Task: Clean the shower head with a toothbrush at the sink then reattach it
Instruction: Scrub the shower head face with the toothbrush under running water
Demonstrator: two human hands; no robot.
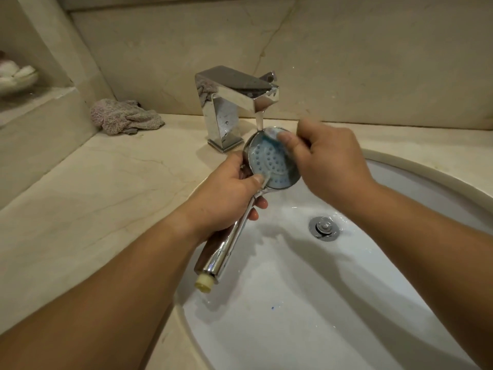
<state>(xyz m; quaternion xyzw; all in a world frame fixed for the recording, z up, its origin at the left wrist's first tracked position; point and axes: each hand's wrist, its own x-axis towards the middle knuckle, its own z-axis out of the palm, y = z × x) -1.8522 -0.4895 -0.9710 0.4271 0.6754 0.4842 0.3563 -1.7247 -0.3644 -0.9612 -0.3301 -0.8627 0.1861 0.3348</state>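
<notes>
Shower head (272, 162): detached, held at centre frame over the sink (416, 166), nozzle face turned up toward the camera, chrome handle slanting down toward lower left, cream threaded end bare.

Left hand (229, 193): wrapped round the neck where handle meets disc, thumb on the rim of the face.

Right hand (328, 158): just right of the disc, fingers curled round the toothbrush (272, 133); only its blurred bristle end shows, at the upper edge of the face.

Tap (237, 97): upper centre, running; the stream lands on the top rim of the disc. Water lies in the basin round the drain (324, 227), right of centre.

Cloth (124, 117): crumpled, on the counter at upper left, well apart from the work.

Progress, as judged: scrubbing under running water in hand; face wet, how clean it is cannot be told. Left: finishing the scrub, rinsing, carrying the head off and screwing it on again. No hose or shower fitting in view.
</notes>
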